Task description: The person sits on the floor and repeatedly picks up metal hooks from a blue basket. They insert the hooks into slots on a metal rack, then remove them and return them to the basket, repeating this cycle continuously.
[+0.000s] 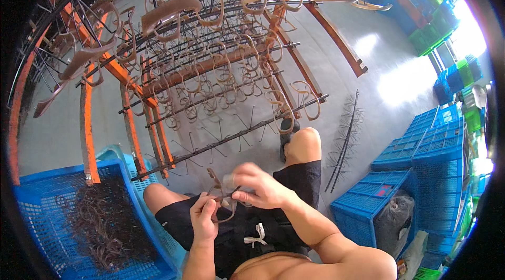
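Blue plastic crate (31, 196) at far left holds a tangled heap of brown curved strips (102, 222); lifting one could drag others out. Over the lap, the left hand (204, 219) pinches a brown strip (223, 201) and the right hand (258, 185) closes on its upper end (it could slip onto the floor). Ahead, the rack's wire prongs (221, 140) could snag fingers. Stacked blue crates (421, 148) and green crates (431, 35) stand right; no labels legible.
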`<state>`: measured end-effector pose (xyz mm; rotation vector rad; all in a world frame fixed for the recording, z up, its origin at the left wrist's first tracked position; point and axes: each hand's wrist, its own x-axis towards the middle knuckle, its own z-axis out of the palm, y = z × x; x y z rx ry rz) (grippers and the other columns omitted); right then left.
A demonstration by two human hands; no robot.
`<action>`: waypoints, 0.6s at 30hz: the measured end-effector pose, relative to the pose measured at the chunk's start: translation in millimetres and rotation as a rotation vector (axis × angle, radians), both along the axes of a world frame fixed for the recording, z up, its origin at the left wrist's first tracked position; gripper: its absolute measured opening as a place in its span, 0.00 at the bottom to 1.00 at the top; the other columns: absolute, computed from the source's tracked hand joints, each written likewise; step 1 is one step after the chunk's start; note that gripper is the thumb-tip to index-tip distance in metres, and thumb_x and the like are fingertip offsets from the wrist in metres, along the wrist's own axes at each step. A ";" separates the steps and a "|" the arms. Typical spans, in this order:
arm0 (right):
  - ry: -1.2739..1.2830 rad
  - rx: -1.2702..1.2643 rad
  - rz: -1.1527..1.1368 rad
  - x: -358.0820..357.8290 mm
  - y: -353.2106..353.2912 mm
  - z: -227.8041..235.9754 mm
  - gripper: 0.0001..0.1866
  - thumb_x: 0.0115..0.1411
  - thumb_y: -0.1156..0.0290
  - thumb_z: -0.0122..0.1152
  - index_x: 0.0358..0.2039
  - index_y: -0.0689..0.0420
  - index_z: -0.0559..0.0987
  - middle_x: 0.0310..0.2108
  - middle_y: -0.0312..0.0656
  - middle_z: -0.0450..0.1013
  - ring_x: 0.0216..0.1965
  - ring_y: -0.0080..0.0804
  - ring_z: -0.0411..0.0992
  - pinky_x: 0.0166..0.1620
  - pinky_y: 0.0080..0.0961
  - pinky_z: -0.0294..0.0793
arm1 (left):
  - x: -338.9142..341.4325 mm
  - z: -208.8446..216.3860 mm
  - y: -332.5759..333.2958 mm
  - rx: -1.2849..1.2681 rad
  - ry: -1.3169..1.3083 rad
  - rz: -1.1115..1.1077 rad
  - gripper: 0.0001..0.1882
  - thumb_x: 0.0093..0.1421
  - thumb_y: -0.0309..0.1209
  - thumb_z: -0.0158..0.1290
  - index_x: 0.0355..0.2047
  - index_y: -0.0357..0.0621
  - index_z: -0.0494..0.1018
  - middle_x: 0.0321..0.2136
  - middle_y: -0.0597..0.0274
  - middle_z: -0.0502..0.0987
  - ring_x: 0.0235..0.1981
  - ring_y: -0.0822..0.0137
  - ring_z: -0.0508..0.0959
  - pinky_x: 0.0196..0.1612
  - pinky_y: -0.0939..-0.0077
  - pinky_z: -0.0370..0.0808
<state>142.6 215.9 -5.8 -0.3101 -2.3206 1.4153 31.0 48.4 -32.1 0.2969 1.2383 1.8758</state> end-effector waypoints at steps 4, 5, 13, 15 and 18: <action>-0.076 -0.317 0.102 5.7 8.9 -2.9 0.07 0.58 0.69 0.57 0.31 0.60 0.75 0.15 0.39 0.66 0.17 0.28 0.65 0.22 0.24 0.66 | -4.4 -2.0 -7.1 -0.089 -0.133 0.129 0.06 0.60 0.28 0.48 0.34 0.39 0.72 0.21 0.70 0.64 0.23 0.77 0.62 0.28 0.84 0.59; -0.118 -0.328 0.041 6.1 18.9 -2.2 0.07 0.59 0.70 0.55 0.32 0.60 0.75 0.14 0.37 0.66 0.14 0.23 0.63 0.19 0.21 0.64 | -7.0 0.6 -8.9 -0.098 -0.115 0.145 0.07 0.60 0.28 0.48 0.36 0.39 0.72 0.21 0.70 0.64 0.22 0.78 0.62 0.27 0.85 0.59; 0.237 -0.530 -1.135 -53.4 60.2 -64.5 0.11 0.63 0.67 0.49 0.37 0.61 0.76 0.17 0.30 0.65 0.16 0.14 0.61 0.18 0.14 0.59 | -18.9 -19.2 -32.9 -0.409 0.190 0.017 0.12 0.63 0.27 0.43 0.45 0.35 0.67 0.21 0.66 0.69 0.22 0.77 0.68 0.27 0.84 0.67; 0.232 -0.569 -1.157 -56.0 62.1 -68.6 0.12 0.64 0.67 0.49 0.37 0.61 0.76 0.17 0.30 0.64 0.16 0.14 0.59 0.18 0.15 0.59 | -18.7 -21.9 -35.1 -0.470 0.343 0.028 0.13 0.63 0.28 0.42 0.47 0.34 0.65 0.22 0.64 0.72 0.23 0.75 0.70 0.28 0.82 0.69; 0.233 -0.546 -1.146 -57.0 71.8 -81.9 0.12 0.64 0.67 0.48 0.39 0.61 0.75 0.16 0.28 0.62 0.15 0.13 0.56 0.17 0.14 0.55 | -25.1 -28.4 -40.1 -0.529 0.374 -0.055 0.15 0.65 0.30 0.40 0.48 0.34 0.63 0.26 0.59 0.76 0.25 0.73 0.74 0.30 0.80 0.71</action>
